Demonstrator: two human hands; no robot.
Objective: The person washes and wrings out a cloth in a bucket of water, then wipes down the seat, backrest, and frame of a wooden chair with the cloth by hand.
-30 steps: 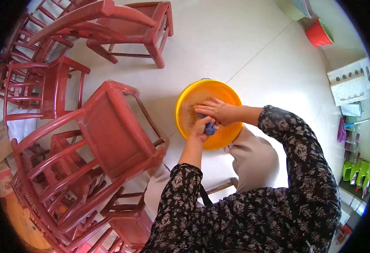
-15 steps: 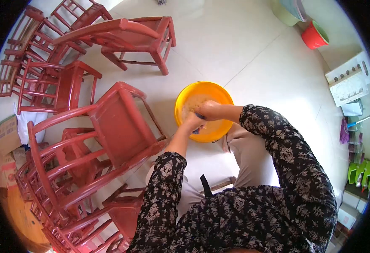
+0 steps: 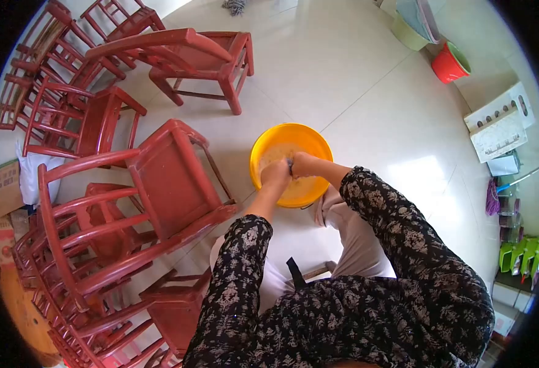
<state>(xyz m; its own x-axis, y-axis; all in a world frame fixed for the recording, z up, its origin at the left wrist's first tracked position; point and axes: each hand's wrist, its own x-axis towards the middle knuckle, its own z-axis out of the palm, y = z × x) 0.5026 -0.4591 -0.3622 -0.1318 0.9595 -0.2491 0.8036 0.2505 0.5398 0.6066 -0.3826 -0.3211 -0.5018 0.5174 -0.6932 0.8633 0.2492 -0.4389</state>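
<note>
A yellow bucket [image 3: 326,147] with cloudy, brownish water in it stands on the floor in front of my knees. Over its opening, my left hand [image 3: 275,174] and my right hand [image 3: 305,164] are close together, both closed. Between them shows a small piece of a dark blue-grey cloth [image 3: 290,164], gripped from both sides. Most of the cloth is hidden inside my fists.
Red wooden chairs [image 3: 177,178] crowd the left side, one close to my left arm. Another red chair [image 3: 223,73] stands ahead. At the right wall are a red bucket [image 3: 448,64], a white rack [image 3: 499,126] and green holders [image 3: 523,257].
My left hand has turned and drawn up next to my right hand, hiding the cloth end that hung below it. The view has shifted slightly.
</note>
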